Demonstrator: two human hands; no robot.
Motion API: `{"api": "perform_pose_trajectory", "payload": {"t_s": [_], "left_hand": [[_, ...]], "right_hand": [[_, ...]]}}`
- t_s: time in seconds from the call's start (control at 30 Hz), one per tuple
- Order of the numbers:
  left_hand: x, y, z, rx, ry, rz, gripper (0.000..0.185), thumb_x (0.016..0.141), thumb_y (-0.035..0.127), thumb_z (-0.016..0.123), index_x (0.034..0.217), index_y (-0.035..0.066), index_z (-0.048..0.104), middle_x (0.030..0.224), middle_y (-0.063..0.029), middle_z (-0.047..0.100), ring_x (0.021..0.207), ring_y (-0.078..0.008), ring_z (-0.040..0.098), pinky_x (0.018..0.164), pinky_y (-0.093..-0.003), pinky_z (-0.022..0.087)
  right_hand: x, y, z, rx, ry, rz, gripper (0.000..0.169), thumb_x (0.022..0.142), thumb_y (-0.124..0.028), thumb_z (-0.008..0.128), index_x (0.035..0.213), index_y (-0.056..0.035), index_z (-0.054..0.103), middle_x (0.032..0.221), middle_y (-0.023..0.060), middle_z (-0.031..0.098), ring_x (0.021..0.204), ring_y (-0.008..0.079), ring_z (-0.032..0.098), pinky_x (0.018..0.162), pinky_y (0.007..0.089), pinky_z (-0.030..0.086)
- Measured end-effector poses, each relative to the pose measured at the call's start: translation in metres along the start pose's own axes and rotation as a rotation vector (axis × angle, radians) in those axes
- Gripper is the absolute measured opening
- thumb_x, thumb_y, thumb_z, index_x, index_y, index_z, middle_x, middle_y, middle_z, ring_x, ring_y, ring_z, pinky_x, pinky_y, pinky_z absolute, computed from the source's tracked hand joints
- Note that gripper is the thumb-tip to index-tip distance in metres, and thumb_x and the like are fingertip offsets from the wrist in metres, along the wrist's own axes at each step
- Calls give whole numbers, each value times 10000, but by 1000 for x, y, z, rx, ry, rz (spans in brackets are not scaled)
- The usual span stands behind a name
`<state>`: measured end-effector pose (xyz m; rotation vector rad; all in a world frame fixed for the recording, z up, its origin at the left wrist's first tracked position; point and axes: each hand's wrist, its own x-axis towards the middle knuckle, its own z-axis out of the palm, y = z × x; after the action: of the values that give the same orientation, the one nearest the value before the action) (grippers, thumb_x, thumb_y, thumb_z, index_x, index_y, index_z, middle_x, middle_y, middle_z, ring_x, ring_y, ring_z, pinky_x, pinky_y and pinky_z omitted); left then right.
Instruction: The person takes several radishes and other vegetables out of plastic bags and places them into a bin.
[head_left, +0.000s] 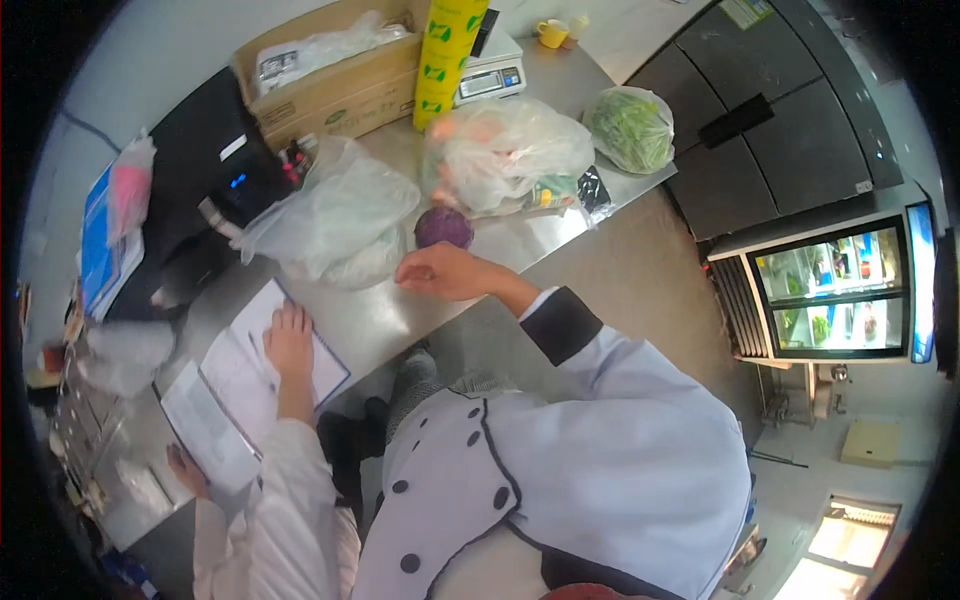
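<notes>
My right hand (446, 271), in a white sleeve with a black cuff, hovers at or just above the near edge of a steel table (375, 319). Its fingers curl loosely; nothing shows in them, and I cannot tell how far they close. Just beyond the hand lies a purple cabbage (444, 227), partly covered by it. To its left sits a translucent plastic bag (334, 210) with pale contents. A larger clear bag (514, 154) behind the cabbage holds orange produce and a printed packet. My left hand is out of view.
A co-worker's hand (289, 337) rests on an open notebook (244, 360) at left. Behind stand a cardboard box (337, 101), a yellow printed roll (448, 64) and a digital scale (491, 75). Bagged leafy greens (630, 129) sit at the table's right end, near a dark cabinet (765, 112).
</notes>
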<state>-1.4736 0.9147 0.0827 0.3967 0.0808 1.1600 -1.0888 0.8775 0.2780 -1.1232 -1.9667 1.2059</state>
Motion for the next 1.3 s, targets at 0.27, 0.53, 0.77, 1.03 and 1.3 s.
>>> {"api": "perform_pose_trajectory", "payload": {"t_s": [0.27,0.53,0.77,1.03,1.3], "left_hand": [[-2,8,-6,52,143,0,432,997,327,323,1320,73,456,1558,-121,366,1392,-302,367,1177,-449,263],[8,11,6,184,291,-28,362,1024,246,367,1315,62,479,1470,-90,459,1338,-228,425,1141,-410,302],[-28,21,-28,2819,123,-286,261,969,242,533,1171,79,570,1254,-37,575,1288,-221,456,1014,-378,361],[-27,21,-31,2757,201,-258,252,995,218,448,1174,87,568,1175,-42,582,1176,-199,518,980,-404,395],[-43,52,-19,2903,382,-262,251,956,207,472,1068,49,632,1163,-111,640,1162,-263,560,1061,-374,409]], "right_hand": [[75,20,-76,4,-71,70,249,939,-254,662,1065,-41,682,976,121,733,904,236,708,803,362,549],[79,37,-150,-10,-936,107,387,928,-314,684,1200,-39,657,1104,113,722,1042,244,689,897,361,533],[50,94,-190,88,-847,66,606,888,-283,740,1406,-46,531,1341,126,615,1249,281,580,1070,378,439],[84,142,-267,-280,-228,309,666,925,-271,667,1515,-107,403,1525,125,464,1324,269,524,1080,377,428],[62,185,-342,-624,287,361,458,881,-302,749,1252,-49,659,1116,150,728,1041,270,700,940,375,529]]}}
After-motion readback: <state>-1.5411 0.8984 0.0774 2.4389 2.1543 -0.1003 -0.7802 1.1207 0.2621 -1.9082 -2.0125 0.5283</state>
